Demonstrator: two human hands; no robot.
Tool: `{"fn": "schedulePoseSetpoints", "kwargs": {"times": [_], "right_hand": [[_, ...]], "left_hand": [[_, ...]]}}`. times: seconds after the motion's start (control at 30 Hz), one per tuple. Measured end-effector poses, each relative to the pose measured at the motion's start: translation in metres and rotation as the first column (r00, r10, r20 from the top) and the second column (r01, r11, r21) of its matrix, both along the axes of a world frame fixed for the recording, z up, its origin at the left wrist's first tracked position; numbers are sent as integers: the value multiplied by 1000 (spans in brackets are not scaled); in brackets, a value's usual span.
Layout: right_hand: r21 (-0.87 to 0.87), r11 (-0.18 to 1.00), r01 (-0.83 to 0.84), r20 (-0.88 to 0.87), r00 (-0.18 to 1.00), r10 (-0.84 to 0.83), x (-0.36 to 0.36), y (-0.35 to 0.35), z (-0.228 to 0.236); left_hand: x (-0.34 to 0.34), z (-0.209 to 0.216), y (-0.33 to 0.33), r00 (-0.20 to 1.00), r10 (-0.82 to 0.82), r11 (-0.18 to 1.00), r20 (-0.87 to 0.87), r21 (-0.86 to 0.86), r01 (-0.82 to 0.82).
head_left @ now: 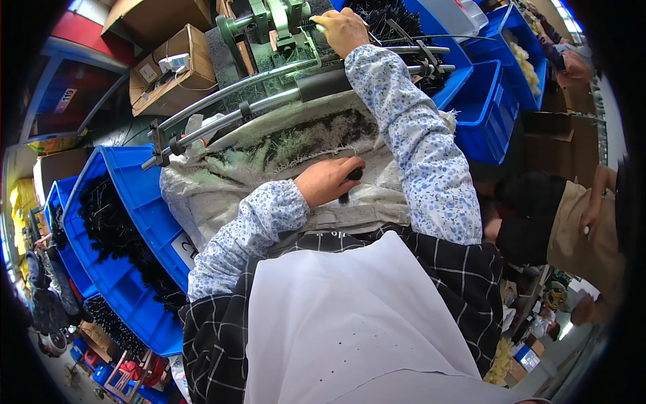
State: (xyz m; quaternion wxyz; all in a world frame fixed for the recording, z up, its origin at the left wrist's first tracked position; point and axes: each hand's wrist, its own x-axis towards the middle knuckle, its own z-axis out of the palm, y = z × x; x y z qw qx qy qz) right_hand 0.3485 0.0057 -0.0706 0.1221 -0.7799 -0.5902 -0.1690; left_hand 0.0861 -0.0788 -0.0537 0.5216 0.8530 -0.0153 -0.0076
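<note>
The left hand (328, 180) is closed around a small black piece (352, 175), its fingers curled over it so only the dark end shows past the knuckles; it rests on the grey cloth (269, 182) that covers the surface in front of the person. The right hand (343, 28) reaches far beyond the cloth to the green machine (276, 23), with its fingers pinched together on a thin pale rod (319, 27) at the machine's side. Both forearms wear blue-flowered sleeves (420, 141). Along the far edge of the cloth run two curved metal rails (235, 111), one carrying a black sleeve (330, 84). A dark smear of black bristly bits (316, 131) lies on the cloth just on the near side of the rails. To the left of the cloth sits a blue bin (134, 202) heaped with black parts, and more blue bins (484, 108) stand to the right of the cloth, one beyond the rails holding black parts too. Cardboard boxes (171, 67) are stacked beyond the cloth on the left, next to the machine. To the right of the cloth another person (572, 229) in a tan top bends low.
</note>
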Motion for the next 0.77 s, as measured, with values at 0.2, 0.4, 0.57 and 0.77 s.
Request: {"fn": "schedulePoseSetpoints", "kwargs": {"times": [0.2,0.4,0.57,0.77], "right_hand": [[-86,968,234,-83,967,-241,-14,-23,19],[144,983,113,-136,986,-94,-23,-11,2],[77,989,124,-141,984,-112,-73,13,13],[17,991,131,-106,986,-128,-71,11,16]], "left_hand": [[-19,2,20,998,68,996,7,-59,-68],[-31,6,30,993,105,993,-60,-55,-108],[-27,10,25,992,124,987,-39,-100,-127],[-24,7,26,991,134,988,10,-78,-133]]}}
